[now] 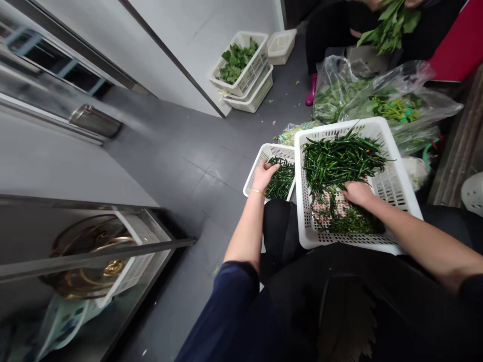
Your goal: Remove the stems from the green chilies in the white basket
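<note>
A large white plastic basket (405,188) rests across my lap. Long green chili peppers (339,158) fill its far half, and small green stems (349,221) lie in a heap at the near side. My right hand (357,193) is inside this basket, its fingers curled closed at the near edge of the peppers; the fingertips are partly hidden. To the left, a smaller white basket (251,176) holds more green chilies (281,181). Over its left part is my left hand (265,175), thumb and fingers apart, just at those chilies.
Stacked white baskets (251,100) with leafy greens stand by the wall, next to a white tub (281,48). Clear bags of greens (400,108) lie beyond the large basket. A person (328,35) there holds leafy stems (392,25). A metal shelf (151,246) stands at left.
</note>
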Tool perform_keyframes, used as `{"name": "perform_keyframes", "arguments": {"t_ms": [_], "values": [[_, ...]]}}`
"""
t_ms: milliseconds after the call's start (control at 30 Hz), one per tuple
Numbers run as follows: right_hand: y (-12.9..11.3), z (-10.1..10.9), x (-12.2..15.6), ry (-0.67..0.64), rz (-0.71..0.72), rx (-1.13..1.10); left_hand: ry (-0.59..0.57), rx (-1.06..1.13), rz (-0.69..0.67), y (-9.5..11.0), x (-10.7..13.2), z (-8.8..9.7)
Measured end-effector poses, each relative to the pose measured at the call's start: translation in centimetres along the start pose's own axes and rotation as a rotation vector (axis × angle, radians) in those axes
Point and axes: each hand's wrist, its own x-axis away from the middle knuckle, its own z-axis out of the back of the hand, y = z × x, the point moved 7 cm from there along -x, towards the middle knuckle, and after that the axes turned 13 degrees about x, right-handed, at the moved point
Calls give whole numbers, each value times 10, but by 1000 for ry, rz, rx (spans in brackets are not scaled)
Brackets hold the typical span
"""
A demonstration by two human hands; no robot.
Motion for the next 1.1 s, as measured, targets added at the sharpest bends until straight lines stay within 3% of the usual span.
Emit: {"name": "perform_keyframes", "arguments": {"t_ms": [100, 200, 233, 333, 400, 500, 567, 700, 733, 800, 900, 967, 1100], "values": [[8, -7, 13, 7, 44, -99, -221, 128, 94, -14, 42, -42], [13, -11, 33, 58, 96, -252, -508, 108, 355, -54, 97, -102], [14, -12, 38, 84, 93, -267, -553, 98, 444, -70, 113, -120], [10, -9, 51, 169, 42, -209, -585, 130, 702, -113, 148, -160], [0, -3, 62, 224, 69, -171, -533, 206, 782, -130, 157, -173], [-21, 13, 89, 300, 275, -267, -462, 358, 725, -132, 155, -176], [-25, 21, 105, 297, 324, -448, -436, 422, 581, -120, 152, -171], [0, 12, 103, 153, 9, -893, -415, 343, 141, -71, 149, -159], [4, 10, 99, 141, -31, -918, -413, 304, 55, -57, 148, -156], [-1, 12, 89, 161, 26, -755, -368, 282, -19, -36, 143, -147], [-36, 8, 79, 161, 280, -247, -282, 441, 171, -29, 129, -130], [-56, 0, 74, 115, 363, -6, -300, 549, 346, -36, 125, -125], [-56, -1, 63, 31, 394, 78, -383, 460, 454, -57, 130, -122]]}}
